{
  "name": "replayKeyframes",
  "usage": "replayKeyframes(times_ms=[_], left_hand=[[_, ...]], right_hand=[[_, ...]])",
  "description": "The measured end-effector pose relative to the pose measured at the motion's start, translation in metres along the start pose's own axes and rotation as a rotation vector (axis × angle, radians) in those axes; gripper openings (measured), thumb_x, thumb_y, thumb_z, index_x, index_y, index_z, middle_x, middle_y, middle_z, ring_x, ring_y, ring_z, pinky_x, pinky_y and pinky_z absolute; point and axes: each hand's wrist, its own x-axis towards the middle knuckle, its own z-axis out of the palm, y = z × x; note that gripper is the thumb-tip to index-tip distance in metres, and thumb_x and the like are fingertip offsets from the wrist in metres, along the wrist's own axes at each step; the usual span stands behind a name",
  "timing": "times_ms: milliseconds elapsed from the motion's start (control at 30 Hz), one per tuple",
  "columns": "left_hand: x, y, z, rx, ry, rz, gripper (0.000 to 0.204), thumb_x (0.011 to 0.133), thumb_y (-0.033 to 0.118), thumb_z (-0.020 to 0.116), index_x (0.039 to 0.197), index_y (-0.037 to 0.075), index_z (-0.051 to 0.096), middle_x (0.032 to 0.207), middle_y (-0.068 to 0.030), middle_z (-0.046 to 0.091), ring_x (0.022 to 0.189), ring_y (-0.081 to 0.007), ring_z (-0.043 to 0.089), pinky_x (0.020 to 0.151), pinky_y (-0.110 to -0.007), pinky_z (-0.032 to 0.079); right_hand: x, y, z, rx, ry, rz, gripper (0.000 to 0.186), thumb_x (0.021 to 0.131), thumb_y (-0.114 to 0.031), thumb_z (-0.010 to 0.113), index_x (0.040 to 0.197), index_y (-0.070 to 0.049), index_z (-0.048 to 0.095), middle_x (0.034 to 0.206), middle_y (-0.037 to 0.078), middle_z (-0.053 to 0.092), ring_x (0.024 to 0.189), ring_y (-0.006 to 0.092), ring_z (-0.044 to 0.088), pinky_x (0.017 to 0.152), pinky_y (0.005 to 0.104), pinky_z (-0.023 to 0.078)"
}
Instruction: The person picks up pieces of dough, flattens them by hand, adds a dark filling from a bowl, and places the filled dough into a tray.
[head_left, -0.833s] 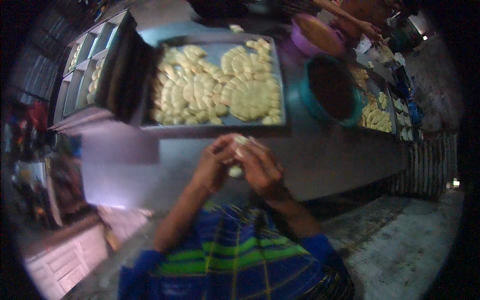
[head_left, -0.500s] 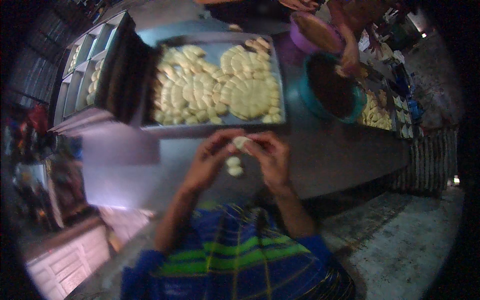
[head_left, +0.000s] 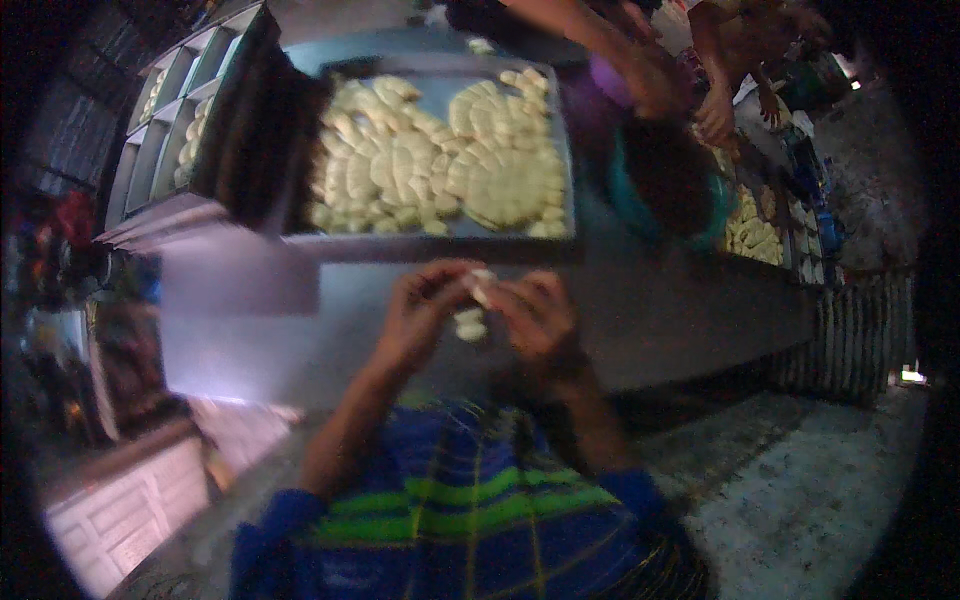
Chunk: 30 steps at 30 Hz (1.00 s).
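Over the metal table (head_left: pixel 230 350), my left hand (head_left: pixel 420 310) and my right hand (head_left: pixel 530 315) meet with fingers closed on a small piece of pale dough (head_left: pixel 482 282), pinched between them at the fingertips. Just below, two small pale dough lumps (head_left: pixel 470 325) lie on the table surface. Beyond my hands is a large rimmed tray (head_left: pixel 440 230) crowded with rows and clusters of shaped pale dough pieces (head_left: pixel 385 160). Fine detail of the piece in my fingers is blurred.
At left stand stacked compartmented trays (head_left: pixel 180 120). At right are a teal basin (head_left: pixel 715 215) with dark contents, a purple bowl (head_left: pixel 608 80) behind it, and more dough (head_left: pixel 750 230) on trays. Co-workers' arms (head_left: pixel 640 60) and hands (head_left: pixel 715 115) reach over the right back of the table.
My fingers have shifted about the dough piece, which is now more hidden. Co-workers' arms have come further in from the top right, over the bowls. The view has moved slightly.
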Motion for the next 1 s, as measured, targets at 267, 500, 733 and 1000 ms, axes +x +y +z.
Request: replayKeyframes(times_ms=[267, 500, 733, 1000], left_hand=[[-0.009, -0.004, -0.003, 0.214, -0.052, 0.119, 0.020, 0.096, 0.012, 0.063, 0.112, -0.001, 0.066, 0.107, -0.0100, 0.069, 0.102, -0.0163, 0.065, 0.092, -0.032, 0.053], [-0.002, -0.014, -0.001, 0.313, -0.038, 0.160, 0.012, 0.093, 0.009, 0.067, 0.101, 0.000, 0.065, 0.105, -0.0103, 0.069, 0.099, -0.0172, 0.065, 0.092, -0.033, 0.051], [0.009, -0.029, 0.005, -0.052, -0.059, 0.160, 0.043, 0.086, -0.006, 0.066, 0.124, 0.006, 0.050, 0.096, -0.0068, 0.068, 0.110, -0.0227, 0.063, 0.098, -0.038, 0.048], [0.018, -0.043, 0.001, -0.239, -0.156, 0.060, 0.077, 0.078, -0.012, 0.066, 0.145, 0.010, 0.035, 0.107, -0.0088, 0.067, 0.122, -0.0254, 0.057, 0.109, -0.045, 0.041]], right_hand=[[0.005, -0.006, 0.009, 0.169, 0.059, 0.353, 0.026, 0.081, -0.012, 0.078, 0.105, -0.005, 0.073, 0.097, 0.010, 0.067, 0.085, 0.0278, 0.066, 0.073, 0.0360, 0.054], [0.007, 0.013, 0.002, 0.461, -0.193, 0.516, 0.014, 0.083, -0.014, 0.077, 0.089, -0.002, 0.075, 0.094, 0.014, 0.071, 0.086, 0.0236, 0.070, 0.073, 0.0333, 0.056], [-0.005, 0.035, 0.011, 0.769, -0.238, 0.803, 0.021, 0.081, -0.006, 0.078, 0.100, -0.002, 0.071, 0.097, 0.009, 0.072, 0.090, 0.0172, 0.070, 0.078, 0.0298, 0.056], [-0.029, 0.033, 0.017, 0.570, -0.223, 0.615, 0.028, 0.082, 0.000, 0.071, 0.110, -0.003, 0.068, 0.109, 0.012, 0.071, 0.094, 0.0239, 0.069, 0.082, 0.0344, 0.055]])
